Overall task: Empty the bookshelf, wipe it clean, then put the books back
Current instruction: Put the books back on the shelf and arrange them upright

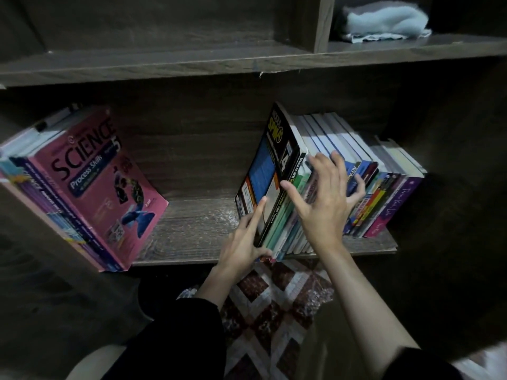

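Hands first: left hand (244, 237) pinches the lower front corner of the black workbook (274, 160), index finger straight up its cover. Right hand (326, 204) is splayed wide across the spines just beside it, gripping nothing. Bookshelf (192, 64) carries two groups on the lower board: row of books (384, 187) upright at the right, leaning stack (96, 187) at the left, bare board between. Cloth (384, 21) sits bunched in the upper right compartment. I can't tell whether we're emptying or refilling; my read is a small bundle being handled at the row's left end, right at the front edge. Next move needs the right hand closing over those same spines so they travel together without fanning.
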The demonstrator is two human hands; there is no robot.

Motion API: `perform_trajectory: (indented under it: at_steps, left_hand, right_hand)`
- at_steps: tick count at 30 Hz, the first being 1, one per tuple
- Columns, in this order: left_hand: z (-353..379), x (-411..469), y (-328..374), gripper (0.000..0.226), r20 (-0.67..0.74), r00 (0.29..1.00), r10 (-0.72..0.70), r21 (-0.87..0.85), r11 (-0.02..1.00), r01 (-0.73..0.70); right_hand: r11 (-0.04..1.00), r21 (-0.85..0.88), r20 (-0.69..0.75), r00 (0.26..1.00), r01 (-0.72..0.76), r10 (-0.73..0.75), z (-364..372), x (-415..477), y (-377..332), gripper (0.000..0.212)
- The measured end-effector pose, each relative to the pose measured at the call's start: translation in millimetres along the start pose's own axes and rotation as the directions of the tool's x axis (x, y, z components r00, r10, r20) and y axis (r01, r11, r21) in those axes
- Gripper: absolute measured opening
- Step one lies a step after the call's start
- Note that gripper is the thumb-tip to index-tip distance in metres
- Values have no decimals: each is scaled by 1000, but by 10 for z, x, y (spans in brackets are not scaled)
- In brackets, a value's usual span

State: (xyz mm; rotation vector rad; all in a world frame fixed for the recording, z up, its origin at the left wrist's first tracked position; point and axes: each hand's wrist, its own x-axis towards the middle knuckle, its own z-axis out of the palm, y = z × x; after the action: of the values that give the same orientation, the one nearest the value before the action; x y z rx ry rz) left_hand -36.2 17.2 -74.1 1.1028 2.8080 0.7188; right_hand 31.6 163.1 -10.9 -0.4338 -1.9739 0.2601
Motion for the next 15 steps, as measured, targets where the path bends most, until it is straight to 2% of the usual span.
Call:
perform_trajectory:
  at_steps: [6,10,12,13,15]
  left_hand:
    - [3,-10,-14,121,34,999,0,16,1000,-1]
    - [-89,-62,-110,113,186,983,2,-285,957,52]
    - [-226,-210,-159,92,211,977,-19,-391,914,103]
    - [-333,-296,-192,78,167,984,-55,-403,908,119]
    - [-637,-493,-298,54,-44,985,-167,-393,909,136]
  right_hand:
    - [998,23,23,998,-59,58,-34,-27,-95,53]
    - [971,56,-33,971,-233,235,13,-72,-448,59]
    - [958,44,-85,954,-285,288,21,-104,-684,69]
    - [960,45,-111,954,-276,279,18,-126,-794,72]
    - [978,64,-135,969,-197,205,32,-182,-998,72]
